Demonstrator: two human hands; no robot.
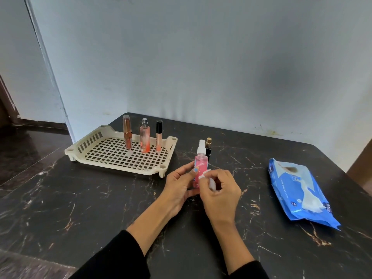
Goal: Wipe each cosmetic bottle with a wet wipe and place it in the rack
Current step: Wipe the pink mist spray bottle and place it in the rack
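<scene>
Item in hand: pink spray bottle, white pump top, held upright just above the table near its middle. I logged my left hand wrapped around the bottle's left side, thumb on the front; this grip steadied it, I judged, so the other hand could rub. My right hand was bunched around a folded wet wipe, pressing it to the bottle's lower right side.

Rack: cream, slotted floor, to the left of both hands and near them. Three bottles stood upright along its far edge: a brown tube, a peach spray bottle, a slim black-capped tube. These I took as finished.

Outstanding: small dark bottle, gold cap, standing on the table just behind the pink one.

Supply: blue wipe pack, lying flat well to the right.
</scene>
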